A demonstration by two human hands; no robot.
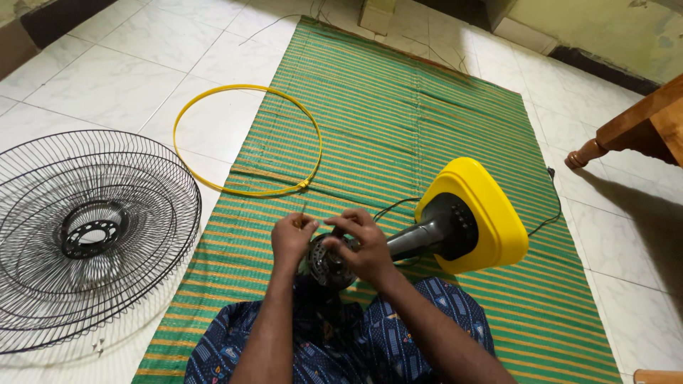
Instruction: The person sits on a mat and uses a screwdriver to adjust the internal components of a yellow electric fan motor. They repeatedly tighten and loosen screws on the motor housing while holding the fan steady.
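Observation:
A table fan lies on its side on the green striped mat (398,121), its yellow base (491,213) pointing right and its grey stem (416,240) leading to the metal motor (329,267) in my lap. My right hand (363,245) rests on the front of the motor, fingers curled on it. My left hand (293,236) is just left of the motor, fingertips pinched on a small thin part that is too small to identify. Both hands nearly touch above the motor.
A black wire fan guard (85,235) lies on the white tiled floor at the left. A yellow plastic ring (313,128) lies half on the mat, half on tiles. A black cord (548,213) trails behind the base. A wooden furniture leg (590,151) stands at right.

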